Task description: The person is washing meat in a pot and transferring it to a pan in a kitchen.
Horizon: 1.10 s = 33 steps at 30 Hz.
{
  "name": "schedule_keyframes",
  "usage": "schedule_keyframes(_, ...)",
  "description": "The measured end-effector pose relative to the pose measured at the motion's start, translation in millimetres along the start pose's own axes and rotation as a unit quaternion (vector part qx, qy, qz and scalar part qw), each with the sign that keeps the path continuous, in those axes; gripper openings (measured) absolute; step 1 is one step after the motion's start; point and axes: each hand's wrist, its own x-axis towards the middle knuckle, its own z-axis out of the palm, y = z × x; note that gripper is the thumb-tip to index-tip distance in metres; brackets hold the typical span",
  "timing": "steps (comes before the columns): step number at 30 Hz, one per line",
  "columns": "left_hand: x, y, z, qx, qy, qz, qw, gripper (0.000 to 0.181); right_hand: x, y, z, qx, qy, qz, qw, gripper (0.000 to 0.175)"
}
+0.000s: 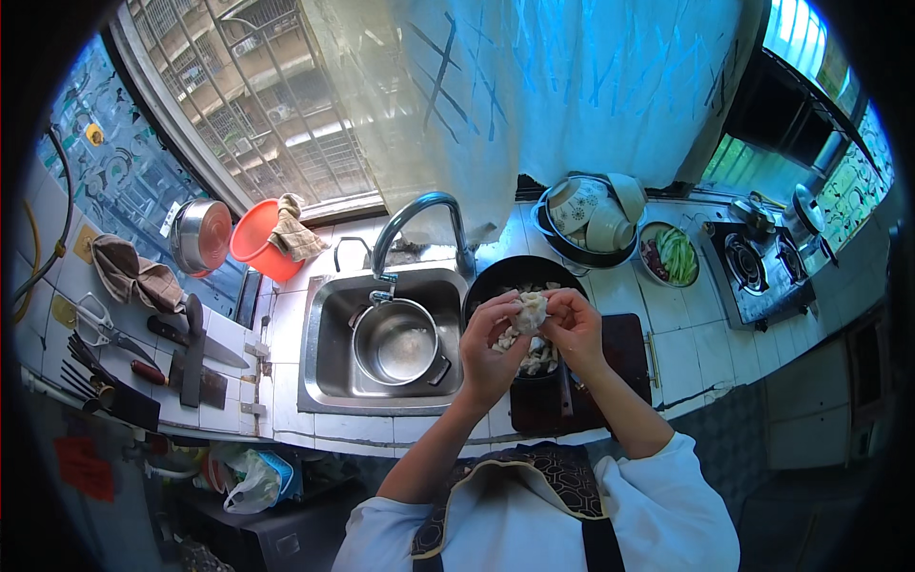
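My left hand (pixel 490 350) and my right hand (pixel 575 332) hold a pale, whitish lump of food (pixel 530 312) between their fingertips. Below it is a black pan (pixel 493 275) with pale pieces of food (pixel 532 365) in it. What the pieces are, I cannot tell. The pan stands partly over a dark cutting board (pixel 622 357). Left of my hands a steel pot (pixel 397 342) sits in the steel sink (pixel 314 357), under the curved faucet (pixel 422 204).
Behind the pan, bowls (pixel 579 204) are piled in a pot. A plate of sliced green vegetable (pixel 674 256) and dark red pieces lies right, near a gas stove (pixel 761 272). A red bucket (pixel 261 243) stands behind the sink; knives (pixel 214 347) hang on the left wall.
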Motion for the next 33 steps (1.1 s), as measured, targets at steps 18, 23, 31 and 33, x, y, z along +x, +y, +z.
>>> schedule_keyframes(18, 30, -67, -7, 0.165, 0.013, -0.121, 0.979, 0.016, -25, -12, -71, -0.391, 0.164, 0.054, 0.904, 0.010)
schedule_keyframes(23, 36, -88, -10, -0.015, 0.003, -0.222, 0.975, 0.016, -47, -5, -99, -0.400, 0.172, 0.100, 0.894, 0.009)
schedule_keyframes(31, 31, -87, -10, -0.137, 0.020, -0.382, 0.914, 0.021, -39, -1, -94, -0.437, 0.115, 0.098, 0.887, 0.010)
schedule_keyframes(33, 32, -89, -12, -0.126, 0.026, -0.384, 0.914, 0.023, -34, 5, -95, -0.478, 0.082, 0.090, 0.870, 0.010)
